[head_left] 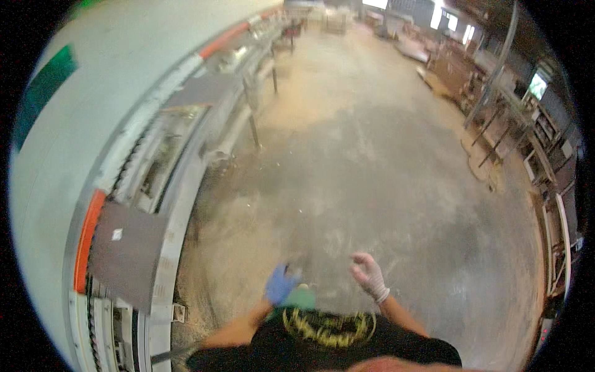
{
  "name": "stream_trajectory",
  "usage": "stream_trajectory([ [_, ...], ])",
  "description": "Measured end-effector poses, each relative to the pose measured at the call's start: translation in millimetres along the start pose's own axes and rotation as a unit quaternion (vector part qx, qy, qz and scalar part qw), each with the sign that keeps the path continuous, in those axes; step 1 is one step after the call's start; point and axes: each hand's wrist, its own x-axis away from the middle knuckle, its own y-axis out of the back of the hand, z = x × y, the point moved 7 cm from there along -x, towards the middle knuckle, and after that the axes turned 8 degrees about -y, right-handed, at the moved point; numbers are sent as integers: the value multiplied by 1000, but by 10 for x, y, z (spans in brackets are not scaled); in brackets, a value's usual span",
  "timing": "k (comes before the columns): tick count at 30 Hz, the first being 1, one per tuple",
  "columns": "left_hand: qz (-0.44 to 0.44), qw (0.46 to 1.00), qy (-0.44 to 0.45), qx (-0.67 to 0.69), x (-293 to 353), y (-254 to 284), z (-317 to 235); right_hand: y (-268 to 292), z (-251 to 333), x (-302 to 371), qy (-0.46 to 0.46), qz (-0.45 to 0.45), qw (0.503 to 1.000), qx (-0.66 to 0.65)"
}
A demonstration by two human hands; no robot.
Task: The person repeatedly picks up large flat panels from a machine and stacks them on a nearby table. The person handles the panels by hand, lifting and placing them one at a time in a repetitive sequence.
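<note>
My left hand, in a blue glove, is held low in front of my body. Its fingers are smeared by motion, and a small dark patch shows near them; I cannot make out whether anything is in them. To its right, my right hand wears a pale, whitish glove. Its fingers are loosely curved and apart, and nothing shows between them. Both hands hang over the floor, apart from each other and touching no machine or panel. A green shape lies just below the left hand, partly hidden by my dark shirt.
Along the left runs a long machine line with orange guards. A flat brown panel lies on it, and a second panel farther along. Concrete floor stretches ahead. Stacked material and racks line the right side.
</note>
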Motion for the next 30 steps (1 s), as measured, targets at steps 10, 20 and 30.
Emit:
stream_trajectory([
  [10, 132, 977, -143, -89, -8245, -1248, -1925, 3664, -2553, -6342, -218, -308, 917, 132],
  [20, 91, 988, -100, -71, -16430, -654, -2410, 4097, -3381, -15244, -46, -132, 990, 35],
  [30, 56, 993, -106, 5, -23005, -452, -3582, 6136, -4227, -21594, -134, -256, 957, 28],
])
